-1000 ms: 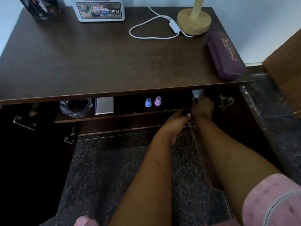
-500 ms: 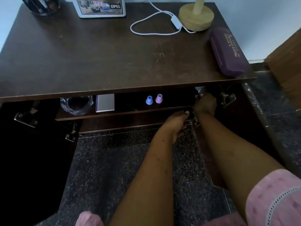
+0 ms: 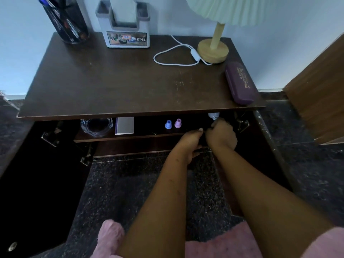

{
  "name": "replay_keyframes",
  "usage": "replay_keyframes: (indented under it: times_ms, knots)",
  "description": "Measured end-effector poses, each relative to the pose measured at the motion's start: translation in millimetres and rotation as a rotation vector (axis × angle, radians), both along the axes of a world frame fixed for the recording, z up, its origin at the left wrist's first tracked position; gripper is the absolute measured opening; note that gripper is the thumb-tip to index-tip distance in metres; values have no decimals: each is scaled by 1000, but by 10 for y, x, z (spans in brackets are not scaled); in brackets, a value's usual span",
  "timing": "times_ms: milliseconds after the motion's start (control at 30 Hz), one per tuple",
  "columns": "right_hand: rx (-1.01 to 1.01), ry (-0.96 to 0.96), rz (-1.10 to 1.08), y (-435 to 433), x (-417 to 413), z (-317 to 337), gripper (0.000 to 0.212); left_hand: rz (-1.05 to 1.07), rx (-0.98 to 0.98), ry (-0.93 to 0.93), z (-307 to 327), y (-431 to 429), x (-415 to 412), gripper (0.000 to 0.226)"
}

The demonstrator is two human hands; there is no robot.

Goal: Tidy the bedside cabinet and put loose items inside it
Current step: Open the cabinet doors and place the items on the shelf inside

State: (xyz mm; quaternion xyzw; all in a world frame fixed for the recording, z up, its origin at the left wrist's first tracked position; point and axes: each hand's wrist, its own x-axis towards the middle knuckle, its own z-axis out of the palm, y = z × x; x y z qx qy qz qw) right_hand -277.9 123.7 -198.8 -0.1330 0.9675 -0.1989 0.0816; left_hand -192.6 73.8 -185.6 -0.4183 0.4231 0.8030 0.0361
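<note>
Here the right hand (image 3: 221, 135) keeps a clenched grip on a small white bottle (image 3: 213, 115) at the right end of the inner shelf (image 3: 149, 135), just under the tabletop (image 3: 130, 81) lip. The left hand (image 3: 189, 141) curls at the shelf edge; whether it holds anything cannot be told. Directly above lies the purple case (image 3: 240, 83), long axis front-to-back, nearer the right hand.
</note>
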Motion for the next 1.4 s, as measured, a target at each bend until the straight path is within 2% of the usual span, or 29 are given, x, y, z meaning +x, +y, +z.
replay_keyframes:
  times_ms: [67,167,267,333,400,467,533,600,667,733,800,933,1033,1133,1233,1300,1400]
  knots:
    - [-20,49,37,11,59,123,25,17,-24,-15,48,-3,46,43]
    - [37,-35,111,44,59,183,30,53,-11,-29,65,10,129,45]
    - [36,-73,79,160,36,182,27,78,20,-64,53,12,187,45]
    - [-88,50,86,244,26,253,17,63,25,-73,61,-9,198,45]
    - [-266,236,308,249,-5,398,8,25,25,-54,87,-56,165,45]
    - [-356,414,520,176,-57,601,6,4,30,-22,107,-111,105,43]
    - [-421,599,485,63,-174,751,9,12,43,26,131,-147,55,42]
    - [-401,697,299,-10,-299,806,17,9,54,69,150,-160,34,41]
    - [-249,590,193,-20,-365,743,29,-24,60,103,174,-138,31,40]
    - [-151,471,202,5,-406,635,36,-68,56,125,223,-102,25,42]
    - [-179,442,231,16,-424,600,35,-92,49,141,274,-66,16,43]
    - [-415,408,203,10,-322,645,30,-83,41,167,353,-4,-10,43]
    - [-519,357,241,61,-121,655,40,-35,28,210,382,12,-3,44]
    - [-599,254,369,141,52,609,46,45,37,269,396,-14,52,46]
    - [-564,136,502,234,172,549,58,124,61,295,420,-33,154,48]
    - [-491,-37,580,296,238,514,67,178,24,265,421,-19,234,40]
    - [-371,-285,610,373,338,442,68,156,-65,182,366,19,383,37]
